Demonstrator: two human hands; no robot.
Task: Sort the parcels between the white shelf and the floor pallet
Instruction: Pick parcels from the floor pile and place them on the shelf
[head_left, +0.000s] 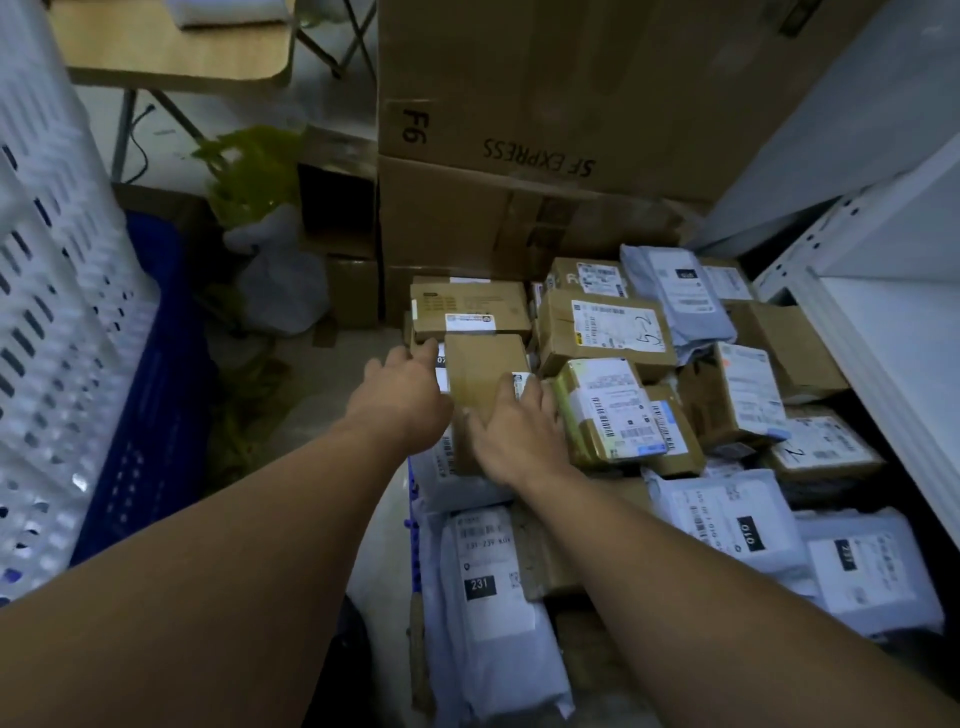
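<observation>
A heap of parcels covers the blue floor pallet (414, 519): brown cartons and grey mailer bags with white labels. A plain brown carton (483, 384) lies at the heap's left side. My right hand (511, 434) grips its near right edge, fingers curled over the corner by a white label. My left hand (402, 392) reaches along the carton's left side, fingertips touching the parcel behind it; its grip is hidden by the back of the hand. The white shelf (893, 332) stands at the right, its lower board bare.
Large stacked cartons (545, 130) marked SF EXPRESS rise behind the pallet. White perforated crates (47, 291) and a blue crate (156, 364) stand at the left. A green and white bag (260, 208) lies on the floor beyond, under a wooden folding table (176, 47).
</observation>
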